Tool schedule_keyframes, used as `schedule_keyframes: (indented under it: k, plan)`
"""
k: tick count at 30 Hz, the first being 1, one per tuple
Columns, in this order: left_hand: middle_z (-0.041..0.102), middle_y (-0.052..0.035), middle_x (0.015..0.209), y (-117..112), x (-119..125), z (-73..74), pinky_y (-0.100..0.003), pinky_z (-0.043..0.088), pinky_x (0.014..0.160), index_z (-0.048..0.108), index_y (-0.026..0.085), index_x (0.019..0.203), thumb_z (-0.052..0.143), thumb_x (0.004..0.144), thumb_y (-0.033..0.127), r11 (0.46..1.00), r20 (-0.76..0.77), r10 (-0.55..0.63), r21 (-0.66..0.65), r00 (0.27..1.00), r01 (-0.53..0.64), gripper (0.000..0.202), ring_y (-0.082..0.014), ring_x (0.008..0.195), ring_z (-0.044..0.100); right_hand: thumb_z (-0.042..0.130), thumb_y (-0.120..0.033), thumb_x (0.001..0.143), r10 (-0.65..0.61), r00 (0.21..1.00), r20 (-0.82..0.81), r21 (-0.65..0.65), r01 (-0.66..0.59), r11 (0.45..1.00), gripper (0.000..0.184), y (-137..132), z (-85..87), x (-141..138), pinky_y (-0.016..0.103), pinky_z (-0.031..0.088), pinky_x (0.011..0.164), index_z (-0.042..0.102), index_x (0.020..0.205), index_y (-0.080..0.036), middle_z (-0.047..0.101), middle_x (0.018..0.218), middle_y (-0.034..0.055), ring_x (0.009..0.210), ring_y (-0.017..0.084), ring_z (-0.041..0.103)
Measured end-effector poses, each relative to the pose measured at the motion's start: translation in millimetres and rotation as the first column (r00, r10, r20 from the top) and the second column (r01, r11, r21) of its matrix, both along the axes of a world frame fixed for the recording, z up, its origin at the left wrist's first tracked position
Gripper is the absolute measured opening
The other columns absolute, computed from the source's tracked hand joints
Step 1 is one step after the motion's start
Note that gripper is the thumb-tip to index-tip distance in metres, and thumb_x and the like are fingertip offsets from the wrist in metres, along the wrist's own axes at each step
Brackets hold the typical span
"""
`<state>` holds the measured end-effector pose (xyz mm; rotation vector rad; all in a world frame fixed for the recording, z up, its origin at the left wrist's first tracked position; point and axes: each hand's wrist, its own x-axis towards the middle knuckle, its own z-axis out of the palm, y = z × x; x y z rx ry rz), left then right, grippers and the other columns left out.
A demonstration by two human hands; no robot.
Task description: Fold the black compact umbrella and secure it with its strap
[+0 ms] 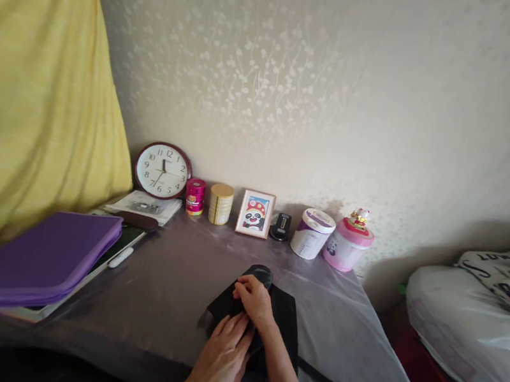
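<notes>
A black fabric item (287, 312) with a strap (321, 377) trailing to the right lies on the table in front of me. Its exact kind I cannot make out, since my hands cover much of it. My left hand (223, 354) rests on its near left part, fingers stretched out and lying flat. Just beyond, my right hand (257, 301) is over the upper part, with fingers bent and drawn together at the cloth. A rounded, shinier black part (262, 273) shows past my right fingers.
A purple folder (41, 254) lies on the left, by a yellow curtain (43, 86). Along the wall stand a clock (164, 170), a pink can (194, 197), a yellow canister (220, 204), a picture frame (255, 214) and two tubs (312, 235). White bags (471, 322) are at right.
</notes>
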<state>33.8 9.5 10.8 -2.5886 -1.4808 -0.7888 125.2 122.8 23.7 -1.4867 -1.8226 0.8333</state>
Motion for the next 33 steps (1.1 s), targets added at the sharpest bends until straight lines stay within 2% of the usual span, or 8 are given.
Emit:
schedule_keyframes:
  k: [5, 9, 12, 17, 22, 27, 30, 33]
  plan:
    - [0.045, -0.0126, 0.133, 8, -1, -36.5, -0.047, 0.043, 0.095, 0.036, 0.017, 0.131, 0.047, 0.077, 0.016, 0.997, -0.032, 0.069, 0.047, 0.997, -0.068, 0.055, -0.0277, 0.124, 0.04, 0.047, -0.023, 0.083, 0.14, 0.99, -0.006, 0.168, -0.137, 0.976, 0.018, -22, 3.1, 6, 0.024, 0.047, 0.071, 0.064, 0.089, -0.023, 0.069, 0.079, -0.0007, 0.075, 0.013, 0.063]
    - [0.048, -0.0165, 0.128, 9, 4, -54.8, -0.047, 0.045, 0.092, 0.043, 0.013, 0.125, 0.044, 0.077, 0.011, 0.986, -0.043, 0.113, 0.131, 0.993, -0.106, 0.048, -0.0285, 0.119, 0.045, 0.044, -0.021, 0.088, 0.247, 0.965, 0.093, 0.405, -0.263, 0.875, 0.021, -47, -1.0, 17, 0.03, 0.044, 0.088, 0.064, 0.095, -0.022, 0.067, 0.096, 0.0026, 0.096, 0.016, 0.058]
    - [0.044, -0.0171, 0.132, 8, 7, -56.6, -0.047, 0.046, 0.091, 0.041, 0.015, 0.127, 0.042, 0.077, 0.008, 0.98, -0.028, 0.147, 0.139, 0.989, -0.142, 0.05, -0.0296, 0.12, 0.044, 0.042, -0.021, 0.09, 0.257, 0.951, 0.173, 0.459, -0.309, 0.833, 0.024, -47, -9.6, 27, 0.035, 0.038, 0.098, 0.062, 0.103, -0.021, 0.067, 0.103, 0.004, 0.11, 0.017, 0.052]
    - [0.025, -0.0168, 0.144, 5, 7, -48.0, -0.048, 0.045, 0.091, 0.031, 0.022, 0.135, 0.047, 0.077, 0.013, 0.984, 0.005, 0.174, 0.04, 0.985, -0.174, 0.06, -0.033, 0.125, 0.037, 0.037, -0.022, 0.092, 0.21, 0.917, 0.339, 0.437, -0.351, 0.828, 0.028, -10, -17.6, 37, 0.045, 0.025, 0.105, 0.063, 0.104, -0.022, 0.064, 0.112, 0.0043, 0.12, 0.019, 0.045]
    - [0.022, -0.0121, 0.146, 5, 4, -45.8, -0.046, 0.046, 0.089, 0.031, 0.029, 0.135, 0.044, 0.082, 0.015, 0.98, 0.012, 0.193, -0.054, 0.981, -0.192, 0.057, -0.0318, 0.124, 0.039, 0.039, -0.024, 0.091, 0.124, 0.91, 0.395, 0.39, -0.288, 0.875, 0.028, 30, -18.8, 39, 0.045, 0.019, 0.106, 0.066, 0.098, -0.025, 0.064, 0.111, 0.002, 0.12, 0.018, 0.044]
    - [0.026, -0.0135, 0.145, 7, 3, -44.7, -0.045, 0.047, 0.087, 0.035, 0.028, 0.133, 0.041, 0.081, 0.013, 0.974, 0.017, 0.18, -0.142, 0.983, -0.176, 0.055, -0.0302, 0.118, 0.046, 0.042, -0.025, 0.089, 0.053, 0.928, 0.368, 0.266, -0.16, 0.951, 0.026, 61, -19.0, 34, 0.032, 0.031, 0.099, 0.068, 0.089, -0.026, 0.065, 0.109, -0.0008, 0.111, 0.015, 0.05]
    - [0.026, -0.0148, 0.144, 6, 4, -44.4, -0.044, 0.048, 0.086, 0.036, 0.027, 0.132, 0.04, 0.08, 0.011, 0.972, 0.025, 0.191, -0.147, 0.981, -0.185, 0.055, -0.0297, 0.116, 0.048, 0.042, -0.025, 0.088, -0.05, 0.939, 0.339, 0.249, -0.039, 0.968, 0.025, 71, -16.2, 42, 0.027, 0.037, 0.092, 0.067, 0.091, -0.024, 0.067, 0.102, 0.0017, 0.101, 0.015, 0.057]
    - [0.024, -0.0137, 0.145, 5, 5, -43.5, -0.043, 0.048, 0.087, 0.034, 0.027, 0.134, 0.037, 0.081, 0.009, 0.977, 0.047, 0.18, -0.121, 0.983, -0.173, 0.056, -0.028, 0.118, 0.046, 0.038, -0.025, 0.088, -0.232, 0.922, 0.309, 0.266, 0.15, 0.952, 0.029, 65, -12.2, 68, 0.03, 0.037, 0.093, 0.063, 0.102, -0.019, 0.064, 0.107, 0.0076, 0.103, 0.019, 0.056]
